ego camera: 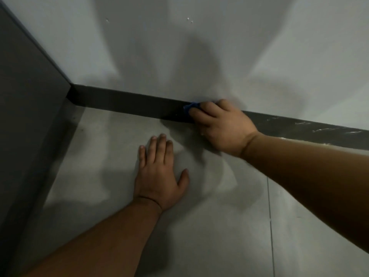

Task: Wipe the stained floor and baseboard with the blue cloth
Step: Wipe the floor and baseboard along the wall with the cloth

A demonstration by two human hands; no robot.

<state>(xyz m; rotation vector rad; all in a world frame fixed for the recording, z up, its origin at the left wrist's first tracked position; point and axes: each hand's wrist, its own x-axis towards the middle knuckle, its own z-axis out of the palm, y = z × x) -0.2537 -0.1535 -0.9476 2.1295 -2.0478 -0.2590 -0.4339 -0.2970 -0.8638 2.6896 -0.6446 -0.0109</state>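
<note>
A dark baseboard (127, 101) runs along the foot of the pale wall, from the corner at the left to the right edge. My right hand (221, 126) presses the blue cloth (190, 107) against the baseboard near the middle; only a small part of the cloth shows past my fingertips. To the right of that hand, the baseboard carries whitish streaks (319, 129). My left hand (159, 174) lies flat on the grey floor (219, 226), palm down with fingers spread, below and to the left of the cloth.
A dark grey panel or door (28, 116) stands at the left and meets the wall at the corner (70, 88). A thin floor seam (269, 216) runs toward me at the right. Shadows of my arms fall on wall and floor.
</note>
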